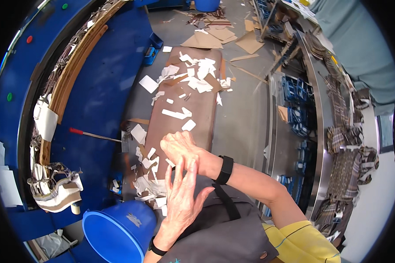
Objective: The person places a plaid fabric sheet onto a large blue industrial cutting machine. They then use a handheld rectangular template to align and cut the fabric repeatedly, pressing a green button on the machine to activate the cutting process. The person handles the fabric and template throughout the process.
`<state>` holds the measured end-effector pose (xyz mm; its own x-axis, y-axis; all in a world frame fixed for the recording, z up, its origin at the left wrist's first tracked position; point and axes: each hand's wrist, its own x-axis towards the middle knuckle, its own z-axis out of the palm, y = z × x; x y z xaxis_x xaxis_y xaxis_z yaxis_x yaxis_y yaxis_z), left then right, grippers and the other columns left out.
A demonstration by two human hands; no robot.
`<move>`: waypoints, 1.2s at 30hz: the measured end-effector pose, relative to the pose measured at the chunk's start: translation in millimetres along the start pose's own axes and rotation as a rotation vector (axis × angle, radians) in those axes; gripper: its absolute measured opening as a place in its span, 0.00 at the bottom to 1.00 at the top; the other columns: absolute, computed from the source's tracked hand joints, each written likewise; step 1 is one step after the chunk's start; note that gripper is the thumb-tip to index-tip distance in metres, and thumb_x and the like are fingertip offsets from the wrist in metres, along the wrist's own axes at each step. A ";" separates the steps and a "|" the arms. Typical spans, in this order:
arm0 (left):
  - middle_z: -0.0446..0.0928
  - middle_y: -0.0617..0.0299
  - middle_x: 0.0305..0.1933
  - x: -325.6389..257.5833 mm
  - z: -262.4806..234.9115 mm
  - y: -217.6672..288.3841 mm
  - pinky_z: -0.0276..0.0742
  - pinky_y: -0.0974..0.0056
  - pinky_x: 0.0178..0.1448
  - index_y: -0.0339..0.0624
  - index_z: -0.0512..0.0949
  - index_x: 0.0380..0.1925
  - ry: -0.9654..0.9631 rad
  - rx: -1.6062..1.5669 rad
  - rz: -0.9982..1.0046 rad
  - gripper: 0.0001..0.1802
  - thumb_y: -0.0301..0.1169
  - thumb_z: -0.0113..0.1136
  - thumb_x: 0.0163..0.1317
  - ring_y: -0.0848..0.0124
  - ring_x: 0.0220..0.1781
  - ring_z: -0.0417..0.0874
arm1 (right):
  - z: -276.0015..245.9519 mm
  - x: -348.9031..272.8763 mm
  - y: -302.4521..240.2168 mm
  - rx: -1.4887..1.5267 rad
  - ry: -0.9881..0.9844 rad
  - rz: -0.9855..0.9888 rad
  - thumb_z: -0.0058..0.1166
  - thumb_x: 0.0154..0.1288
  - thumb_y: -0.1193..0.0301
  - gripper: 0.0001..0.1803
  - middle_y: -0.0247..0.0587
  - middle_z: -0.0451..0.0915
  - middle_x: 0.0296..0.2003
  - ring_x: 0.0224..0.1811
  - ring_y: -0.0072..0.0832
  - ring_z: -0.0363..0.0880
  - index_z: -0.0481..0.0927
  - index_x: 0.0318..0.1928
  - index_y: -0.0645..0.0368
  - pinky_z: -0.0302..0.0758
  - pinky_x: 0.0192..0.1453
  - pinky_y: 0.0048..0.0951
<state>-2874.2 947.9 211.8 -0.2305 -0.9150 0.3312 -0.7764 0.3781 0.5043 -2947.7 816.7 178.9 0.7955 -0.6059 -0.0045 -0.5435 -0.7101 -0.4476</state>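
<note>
Blue bench (pixel 101 101) fills the left side; its near edge curves past a brown board (pixel 202 122) in the middle. Metal rack (pixel 318 114) along the right. Grey floor (pixel 241 118) runs as a strip between board and rack; the right forearm crosses low over it. Blue bucket (pixel 123 210) sits lower left, near the left forearm.

Hands: left hand (pixel 182 195) has its fingers long and parted, thumb out, nothing seen in it; fingertips appear to touch the right hand (pixel 177 144) just short of the black wristband (pixel 225 170). Right hand's fingers bend under; whether they grip anything cannot be told.

Smallest: white scraps (pixel 199 81), scattered on the far half of the board, with more at its left edge; one piece (pixel 188 125) lies just beyond the right knuckles.

Step in hand (judged): hand-to-hand contact, no scrap seen being handled. A reach to the scraps would first call for parting the hands. Room looks better forward along the board and over the floor strip; bench edge and bucket rim appear to limit leftward swings.
</note>
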 end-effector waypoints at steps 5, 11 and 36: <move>0.71 0.46 0.67 41.0 -17.6 -43.6 0.52 0.40 0.75 0.29 0.59 0.69 -0.004 -0.034 -0.018 0.49 0.34 0.75 0.52 0.45 0.75 0.62 | -0.3 98.6 9.4 -0.087 -0.208 0.091 0.52 0.58 0.74 0.15 0.47 0.76 0.43 0.47 0.42 0.74 0.74 0.47 0.62 0.67 0.52 0.41; 0.79 0.47 0.59 79.8 -73.1 -99.6 0.59 0.43 0.73 0.29 0.61 0.68 0.027 -0.132 -0.032 0.46 0.34 0.75 0.53 0.48 0.71 0.69 | -28.4 170.4 3.8 -0.057 0.028 -0.055 0.51 0.59 0.74 0.13 0.45 0.75 0.41 0.44 0.40 0.74 0.74 0.46 0.62 0.67 0.50 0.41; 0.49 0.42 0.79 228.1 -171.3 -288.1 0.33 0.29 0.75 0.60 0.66 0.70 0.048 0.383 -0.497 0.46 0.50 0.73 0.50 0.37 0.79 0.43 | -122.7 427.3 80.6 1.004 -0.390 0.042 0.54 0.73 0.63 0.18 0.38 0.81 0.24 0.30 0.25 0.82 0.82 0.30 0.65 0.78 0.35 0.31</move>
<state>-2602.6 654.4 278.6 0.2320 -0.9576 0.1707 -0.9409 -0.1764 0.2891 -2684.5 456.5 250.7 0.9083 -0.3409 -0.2423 -0.2454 0.0347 -0.9688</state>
